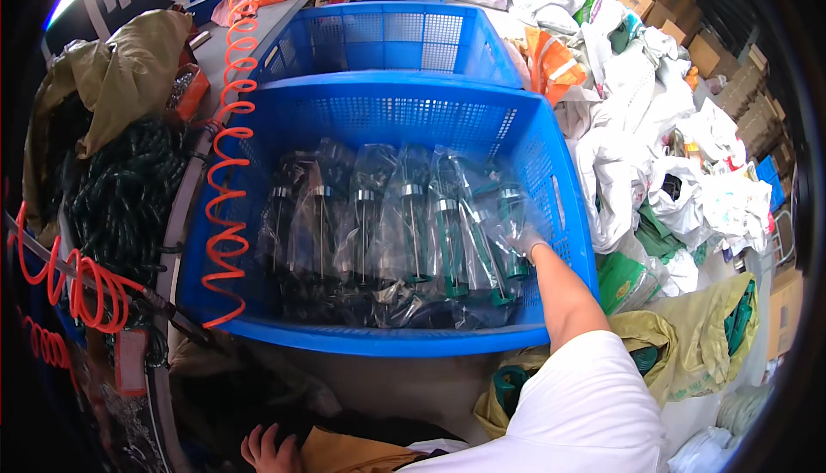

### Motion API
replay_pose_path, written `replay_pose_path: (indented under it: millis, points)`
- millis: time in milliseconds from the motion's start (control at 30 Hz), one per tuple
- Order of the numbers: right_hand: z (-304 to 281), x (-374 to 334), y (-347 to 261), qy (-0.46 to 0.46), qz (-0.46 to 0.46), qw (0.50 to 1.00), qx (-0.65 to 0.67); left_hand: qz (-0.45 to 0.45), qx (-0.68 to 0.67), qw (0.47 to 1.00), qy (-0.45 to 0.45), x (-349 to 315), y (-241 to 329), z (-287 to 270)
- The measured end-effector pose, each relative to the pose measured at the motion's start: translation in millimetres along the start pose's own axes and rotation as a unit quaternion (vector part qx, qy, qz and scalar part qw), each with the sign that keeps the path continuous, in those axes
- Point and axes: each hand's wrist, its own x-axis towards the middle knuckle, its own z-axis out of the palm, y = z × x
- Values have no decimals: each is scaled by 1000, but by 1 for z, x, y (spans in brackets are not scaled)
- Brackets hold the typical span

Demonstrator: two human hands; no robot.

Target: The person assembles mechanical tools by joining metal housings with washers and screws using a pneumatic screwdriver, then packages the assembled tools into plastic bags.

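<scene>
A row of long dark-green tools with silver collars and thin metal rods, each in a clear plastic bag (411, 215), lies in the big blue plastic basket (379, 346). My right arm reaches into the basket's right side. There my right hand (523, 239), which looks to be in a pale glove, is at the rightmost bagged tool (511, 202). Its fingers are blurred and merge with the clear plastic, so their grip is unclear. Low in front of my body, my left hand (271, 451) has its bent fingers apart and nothing in them, beside a tan-brown piece (353, 452).
A second blue basket (387, 15) stands behind. A red coiled hose (225, 189) hangs across the basket's left side. Dark-green cord-like pieces (120, 189) heap at left. White sacks (632, 86) crowd the right, with cartons (705, 55) beyond and olive sacks (697, 335) nearer.
</scene>
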Motion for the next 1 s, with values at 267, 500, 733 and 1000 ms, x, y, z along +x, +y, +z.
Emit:
replay_pose_path:
  millis: [267, 500, 733, 1000]
  points:
    - [-132, -82, -90, -3, -125, 961, -248, -49, -4, 998, 36, -14, 9, 8]
    - [-113, -92, -72, -266, -305, 819, -407, -95, -87, 988, 85, -32, -2, 17]
    - [-141, -246, -255, 69, -554, 805, -201, -91, -202, 956, 190, -97, 6, 33]
    - [-41, -606, -388, -18, -871, 489, 47, -166, -443, 880, 48, -218, -31, -41]
